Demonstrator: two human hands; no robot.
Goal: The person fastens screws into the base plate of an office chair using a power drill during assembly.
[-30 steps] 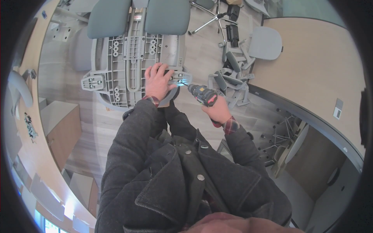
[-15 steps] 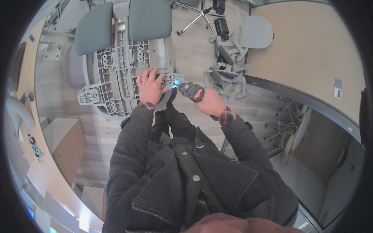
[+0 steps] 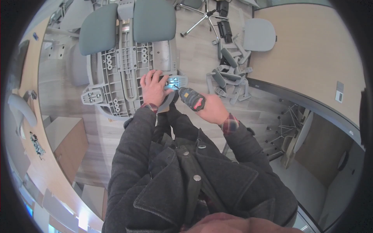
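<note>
A grey plastic chair frame (image 3: 120, 70) with ribs lies underside up in front of me. My left hand (image 3: 153, 90) rests on its near right part with spread fingers, the thumb beside a bracket (image 3: 177, 82) that has screw holes. My right hand (image 3: 213, 109) is wrapped round a dark cordless drill (image 3: 192, 98) with a red mark. The drill points up and left, its tip right at the lower edge of the bracket, and its bluish light falls there. Below my left hand a curved grey armrest (image 3: 166, 104) partly shows.
Two green-grey seat pads (image 3: 154, 21) are at the far end of the frame. Loose armrests (image 3: 230, 77) are piled on the floor to the right, beside a wooden desk (image 3: 303, 50). A chair base (image 3: 208, 15) stands behind. Small hardware (image 3: 37, 145) lies on the left desk.
The drill has tilted and drawn slightly back toward me, and its light now falls more to the left on the bracket. My left hand stays in place on the frame.
</note>
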